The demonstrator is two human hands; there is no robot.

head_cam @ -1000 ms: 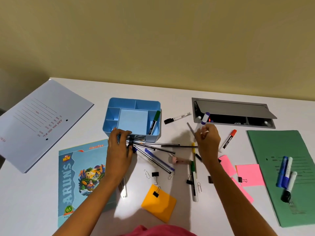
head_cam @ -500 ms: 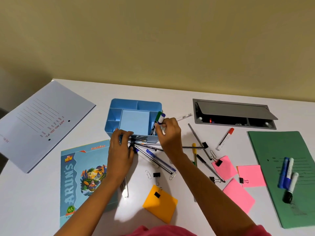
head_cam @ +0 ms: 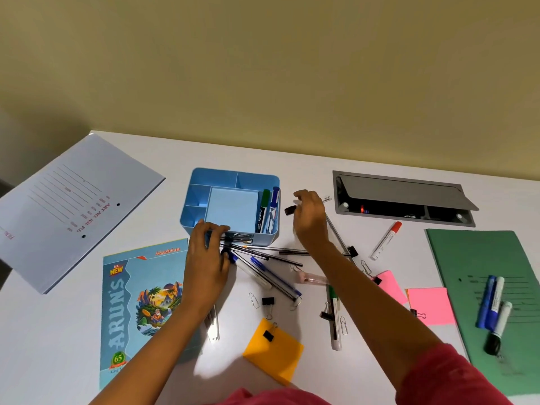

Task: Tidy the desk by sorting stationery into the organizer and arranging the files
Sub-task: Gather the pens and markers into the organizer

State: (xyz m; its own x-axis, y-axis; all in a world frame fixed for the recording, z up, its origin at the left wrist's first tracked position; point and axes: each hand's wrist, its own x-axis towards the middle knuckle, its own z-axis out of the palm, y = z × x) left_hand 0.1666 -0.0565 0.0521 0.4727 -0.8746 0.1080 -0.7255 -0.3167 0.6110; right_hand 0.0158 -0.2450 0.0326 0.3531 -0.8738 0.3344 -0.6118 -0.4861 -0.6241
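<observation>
Hands: left hand [head_cam: 209,252] clutches pens [head_cam: 260,256]; right hand [head_cam: 311,217] grips black marker [head_cam: 290,211], three o'clock of organizer [head_cam: 204,175]
Risk: fanned pens may slip from that one-handed hold

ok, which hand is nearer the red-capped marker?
Right. The right hand, gripping a black-capped marker, is left of the red-capped marker; the left hand holds pens farther left, by the organizer.

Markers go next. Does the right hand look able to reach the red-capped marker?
Probably yes: the red-capped marker lies uncovered near the right hand, whose fingers hold a black-capped marker.
</observation>
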